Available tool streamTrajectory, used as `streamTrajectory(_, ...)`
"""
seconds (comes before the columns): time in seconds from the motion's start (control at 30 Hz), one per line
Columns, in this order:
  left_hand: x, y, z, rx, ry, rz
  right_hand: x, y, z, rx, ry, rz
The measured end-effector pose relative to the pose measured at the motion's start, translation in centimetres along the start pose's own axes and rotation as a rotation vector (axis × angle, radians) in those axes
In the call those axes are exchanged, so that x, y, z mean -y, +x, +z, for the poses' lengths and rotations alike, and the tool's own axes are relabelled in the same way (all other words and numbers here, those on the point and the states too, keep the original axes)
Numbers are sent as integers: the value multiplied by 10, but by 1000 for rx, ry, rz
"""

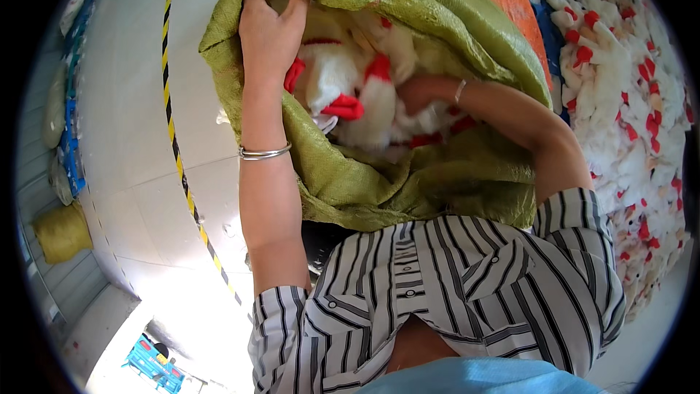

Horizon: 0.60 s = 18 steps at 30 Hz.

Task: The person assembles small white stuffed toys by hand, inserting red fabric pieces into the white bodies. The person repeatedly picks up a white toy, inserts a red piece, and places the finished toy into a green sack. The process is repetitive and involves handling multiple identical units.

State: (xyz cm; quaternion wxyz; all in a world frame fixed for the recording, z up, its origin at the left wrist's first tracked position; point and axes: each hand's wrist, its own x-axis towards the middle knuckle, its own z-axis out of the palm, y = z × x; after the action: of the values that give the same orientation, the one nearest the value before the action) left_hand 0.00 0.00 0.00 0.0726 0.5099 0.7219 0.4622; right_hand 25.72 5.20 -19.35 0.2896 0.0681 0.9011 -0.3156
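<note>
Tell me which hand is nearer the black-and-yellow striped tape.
Left. The left hand grips the rim of the green sack, right of the striped tape; the right hand is farther right, inside the sack among fluffy white-and-red pieces.

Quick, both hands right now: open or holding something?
Left hand: holding the green sack by its rim.
Right hand: among white plush pieces; grip cannot be told.

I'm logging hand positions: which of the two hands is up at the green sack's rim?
The left hand, partly tucked under the far edge of the green sack. The right hand is instead inside the opening, among white-and-red fluffy pieces.
</note>
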Motion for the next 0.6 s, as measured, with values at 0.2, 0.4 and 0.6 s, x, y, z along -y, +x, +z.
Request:
streamTrajectory(0.2, 13, 3, -30, -87, 2, 89, 99, -18, 67, 651, 26, -35)
streamTrajectory(0.4, 27, -2, -45, -144, -59, 81, 97, 13, -60, 482, 189, -74)
streamTrajectory(0.6, 32, 13, -43, -162, -74, 34, 102, 108, -187, -895, -69, 110)
